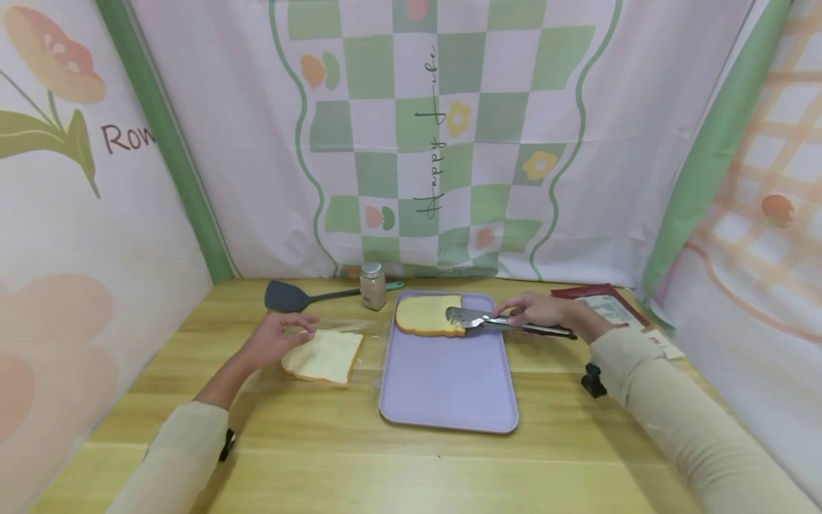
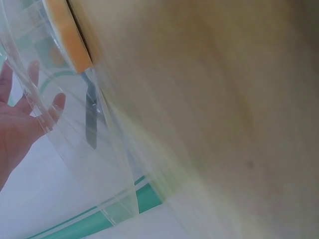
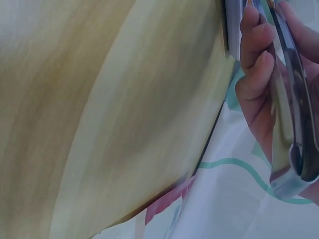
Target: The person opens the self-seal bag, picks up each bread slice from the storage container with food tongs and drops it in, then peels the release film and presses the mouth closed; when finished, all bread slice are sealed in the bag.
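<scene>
My right hand point(image 1: 542, 310) grips a pair of metal tongs point(image 1: 497, 324). Their tips lie at the right end of a bread slice point(image 1: 425, 314), which sits on the far part of a lilac tray point(image 1: 446, 392). In the right wrist view, fingers and thumb wrap both arms of the tongs point(image 3: 300, 99). Over on the left, my left hand point(image 1: 272, 341) is beside a second bread slice point(image 1: 329, 357) in a clear plastic bag. The left wrist view has its fingers point(image 2: 58, 104) spread behind the transparent bag point(image 2: 82, 159), with the slice's orange crust edge point(image 2: 72, 42) above.
Behind the tray stands a small jar point(image 1: 372, 287) with a silver lid. A dark spatula point(image 1: 287, 295) lies at the back left, its handle passing behind the jar. Red and white packets point(image 1: 610, 308) lie at the back right. Printed curtains point(image 1: 417, 143) enclose the wooden table point(image 1: 321, 457).
</scene>
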`<state>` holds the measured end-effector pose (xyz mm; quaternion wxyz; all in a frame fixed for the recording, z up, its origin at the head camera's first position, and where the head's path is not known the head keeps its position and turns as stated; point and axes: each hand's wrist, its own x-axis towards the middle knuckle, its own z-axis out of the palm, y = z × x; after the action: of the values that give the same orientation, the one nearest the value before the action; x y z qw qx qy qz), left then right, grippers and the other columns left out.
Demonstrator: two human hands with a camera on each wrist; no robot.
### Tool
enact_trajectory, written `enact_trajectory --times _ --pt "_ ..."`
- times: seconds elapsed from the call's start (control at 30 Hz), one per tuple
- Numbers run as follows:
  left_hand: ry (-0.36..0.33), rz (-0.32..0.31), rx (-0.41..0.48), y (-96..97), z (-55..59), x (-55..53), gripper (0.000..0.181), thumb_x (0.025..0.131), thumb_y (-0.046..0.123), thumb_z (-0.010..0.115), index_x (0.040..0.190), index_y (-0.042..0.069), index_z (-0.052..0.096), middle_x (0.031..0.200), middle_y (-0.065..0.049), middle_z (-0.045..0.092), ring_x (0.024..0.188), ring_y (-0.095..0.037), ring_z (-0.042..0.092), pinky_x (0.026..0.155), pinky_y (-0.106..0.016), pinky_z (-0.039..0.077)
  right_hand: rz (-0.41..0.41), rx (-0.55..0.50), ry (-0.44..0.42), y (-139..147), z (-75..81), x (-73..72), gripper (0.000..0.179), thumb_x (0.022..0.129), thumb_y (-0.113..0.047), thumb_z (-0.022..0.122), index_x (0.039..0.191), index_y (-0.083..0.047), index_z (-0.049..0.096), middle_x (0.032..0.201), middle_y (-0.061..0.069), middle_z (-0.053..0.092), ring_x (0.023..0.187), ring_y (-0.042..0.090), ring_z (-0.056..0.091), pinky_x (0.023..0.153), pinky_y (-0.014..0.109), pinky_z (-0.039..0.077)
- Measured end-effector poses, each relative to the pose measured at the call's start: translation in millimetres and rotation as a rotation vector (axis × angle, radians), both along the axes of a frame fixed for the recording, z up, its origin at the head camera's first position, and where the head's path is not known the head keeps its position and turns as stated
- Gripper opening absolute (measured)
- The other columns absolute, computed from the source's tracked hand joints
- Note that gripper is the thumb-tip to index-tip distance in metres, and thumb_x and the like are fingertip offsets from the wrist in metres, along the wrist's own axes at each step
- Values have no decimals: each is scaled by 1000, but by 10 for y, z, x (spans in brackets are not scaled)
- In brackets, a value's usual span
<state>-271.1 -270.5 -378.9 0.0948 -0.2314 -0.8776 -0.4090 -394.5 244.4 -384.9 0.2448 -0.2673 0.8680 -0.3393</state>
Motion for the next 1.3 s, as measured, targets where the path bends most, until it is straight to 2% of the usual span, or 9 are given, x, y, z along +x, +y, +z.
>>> enact_trajectory --times 0.27,0.37,0.5,0.73,0.83,0.9,1.0,1.13,1.3 --pt "2 -4 -1 -14 -53 -43 4 88 -7 68 91 -9 71 114 -28 67 112 -48 61 99 -61 43 -6 -8 65 -3 -52 41 34 96 -9 61 129 -2 62 84 8 63 68 13 50 63 26 45" --pt "-1 0 9 -69 -156 -125 5 88 -6 68 92 -10 70 115 -28 67 113 -48 60 101 -63 40 8 -22 90 2 -45 64 35 95 -10 63 129 -2 61 93 10 65 76 15 52 70 30 46" --pt "-13 7 16 -142 -271 -224 8 89 -1 70 94 -7 72 118 -22 68 116 -43 61 104 -62 39 19 -35 132 14 -31 101 34 95 -12 64 128 -3 63 114 17 67 95 21 57 83 36 47" --pt "-10 3 22 -176 -310 -243 8 89 4 73 93 -3 74 117 -17 70 115 -39 63 104 -60 40 32 -29 188 63 -21 158 30 97 -13 63 126 -7 65 128 23 63 118 36 55 96 48 46" --pt "-9 10 20 -163 -299 -226 8 89 3 72 93 -4 73 117 -19 70 115 -40 62 104 -60 40 13 -28 185 79 -7 204 30 98 -13 62 126 -7 65 122 23 64 102 33 62 85 44 52" --pt "-8 10 19 -139 -269 -200 8 89 -1 71 93 -7 72 117 -22 69 115 -43 61 104 -61 39 -4 -34 177 88 -2 238 30 98 -12 62 126 -6 65 110 21 67 82 25 62 72 37 53" --pt "-7 3 16 -72 -147 -102 5 89 -4 69 91 -9 71 116 -26 68 114 -46 60 103 -63 38 -28 -68 145 93 1 300 29 97 -8 61 126 -4 64 83 18 64 57 17 53 54 31 49" --pt "-12 -4 -1 0 13 15 4 89 -6 68 90 -8 71 115 -28 67 114 -48 60 101 -64 39 -28 -108 130 96 0 379 29 98 -6 59 126 -1 63 74 18 59 50 18 51 47 31 47" --pt "-20 3 1 15 40 28 4 89 -5 68 91 -7 71 115 -28 67 114 -48 60 101 -63 40 -24 -109 141 110 -9 469 28 100 -8 58 127 -3 63 85 20 64 53 22 53 48 31 47"
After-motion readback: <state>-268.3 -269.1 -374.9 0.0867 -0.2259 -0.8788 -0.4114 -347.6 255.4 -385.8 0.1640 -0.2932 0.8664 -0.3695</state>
